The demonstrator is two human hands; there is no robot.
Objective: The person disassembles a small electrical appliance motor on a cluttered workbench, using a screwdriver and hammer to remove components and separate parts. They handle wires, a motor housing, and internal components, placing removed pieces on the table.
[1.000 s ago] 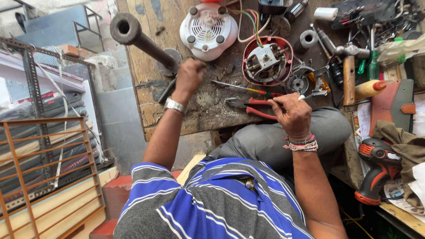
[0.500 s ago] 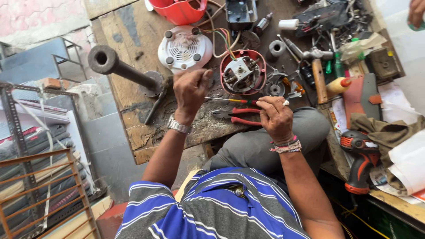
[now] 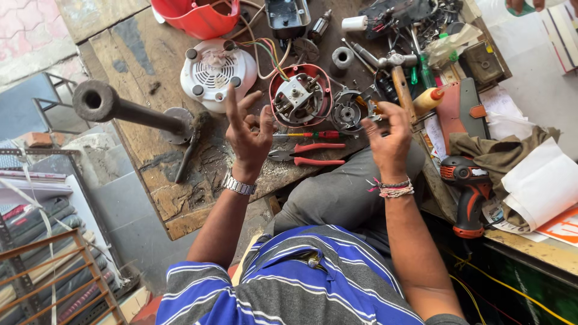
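My left hand (image 3: 247,129) is lifted off the worn wooden workbench (image 3: 180,198), palm up and fingers spread, holding nothing. It hovers beside a white vented round cover (image 3: 217,72). My right hand (image 3: 388,135) is also raised, its fingers loosely curled and apart, next to a round metal part (image 3: 346,111). Between my hands sits a red round motor housing (image 3: 301,96) with coloured wires running from it. Just in front of it lie a red-handled pair of pliers (image 3: 310,157) and a screwdriver (image 3: 307,135).
A thick metal pipe stand (image 3: 129,111) rises at the bench's left. At the back are a red plastic tub (image 3: 198,18) and a black box (image 3: 288,15). To the right lie a hammer (image 3: 394,66), a yellow bottle (image 3: 428,99), a cordless drill (image 3: 466,186), cloth and paper. Another person's hand (image 3: 524,5) shows at top right.
Both hands have lifted off the bench. The left left the pipe stand's base; the right rose from near the pliers. Both now have the fingers spread in the air.
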